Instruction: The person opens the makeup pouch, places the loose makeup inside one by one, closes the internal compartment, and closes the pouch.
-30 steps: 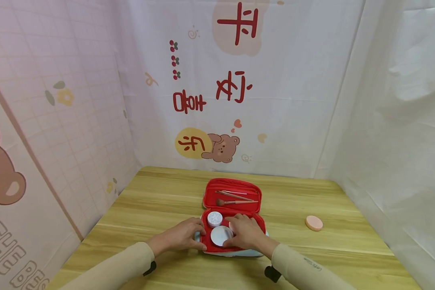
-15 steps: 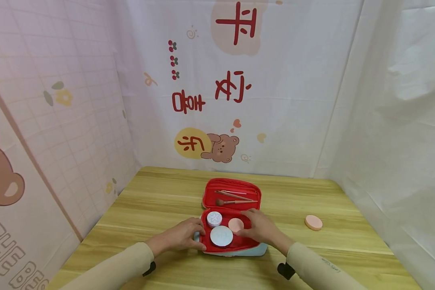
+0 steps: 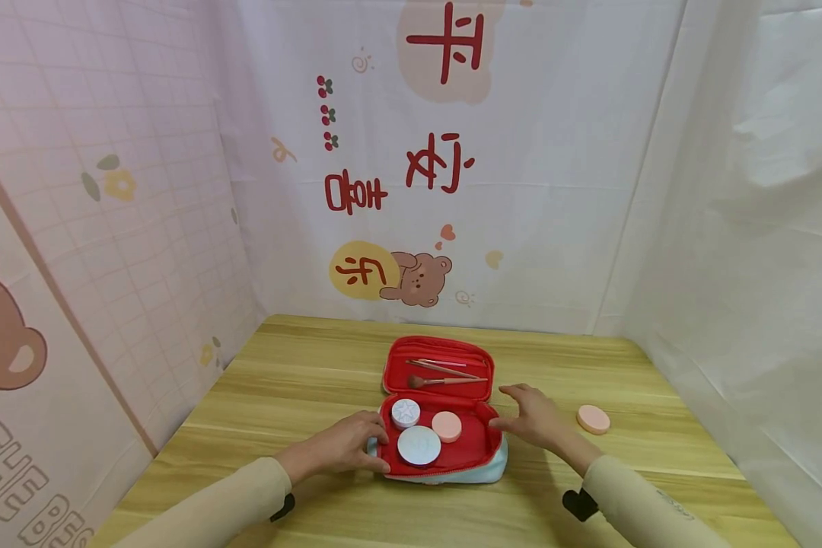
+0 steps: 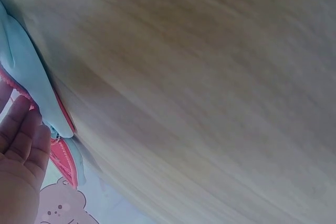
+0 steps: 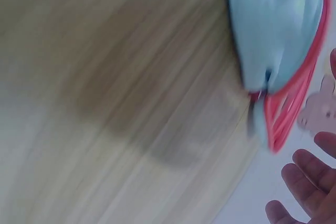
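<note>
A teal cosmetic bag (image 3: 485, 470) with a red lining lies unzipped on the table in the head view, its lid folded back. Inside sit a small white round case (image 3: 406, 412) with a star on top, a larger pale round case (image 3: 419, 445) and a pink round case (image 3: 447, 427). My left hand (image 3: 339, 443) rests at the bag's left end, fingertips at the rim, fingers nearly straight in the left wrist view. My right hand (image 3: 537, 416) holds nothing; its fingers are spread and its thumb overlaps the bag's right rim in the head view.
Makeup brushes (image 3: 445, 380) and slim sticks lie in the lid. Another pink round case (image 3: 593, 419) lies on the wooden table (image 3: 301, 365), right of my right hand. Printed white curtains (image 3: 541, 190) enclose the back and sides.
My right hand has let go of the pink case inside the bag and moved right, out over the bag's right edge. The left hand has stayed put.
</note>
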A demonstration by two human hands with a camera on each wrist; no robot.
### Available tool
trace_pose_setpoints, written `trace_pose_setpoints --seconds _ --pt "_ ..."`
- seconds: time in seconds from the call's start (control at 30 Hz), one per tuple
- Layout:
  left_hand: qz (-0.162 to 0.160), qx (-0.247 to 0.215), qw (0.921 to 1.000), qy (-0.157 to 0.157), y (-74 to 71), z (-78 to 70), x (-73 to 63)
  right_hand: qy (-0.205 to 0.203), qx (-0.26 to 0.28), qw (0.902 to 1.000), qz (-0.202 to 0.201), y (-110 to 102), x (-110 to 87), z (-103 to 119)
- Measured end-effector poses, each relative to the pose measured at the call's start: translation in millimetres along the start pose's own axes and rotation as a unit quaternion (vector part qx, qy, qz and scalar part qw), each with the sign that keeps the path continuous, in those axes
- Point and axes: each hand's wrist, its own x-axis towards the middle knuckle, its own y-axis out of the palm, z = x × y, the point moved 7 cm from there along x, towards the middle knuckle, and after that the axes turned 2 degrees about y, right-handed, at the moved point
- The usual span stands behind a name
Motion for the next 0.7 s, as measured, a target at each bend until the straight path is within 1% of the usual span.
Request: trace_pose_setpoints --seconds 0.17,0.4,0.7 --pt "-0.002 0.001 1.0000 0.000 -1.2 0.6 -1.2 0.012 -0.016 0.9997 -0.017 -18.0 -8.9 -31.1" --pt "0.002 0.010 0.9999 -0.003 -2.0 3.1 -4.2 0.031 -0.034 0.9986 -0.027 -42.4 -20.3 -73.3" --pt "0.010 0.020 0.9997 0.005 -3.8 1.3 -5.4 0.064 -0.037 0.9970 -0.022 -59.5 -34.5 -120.0"
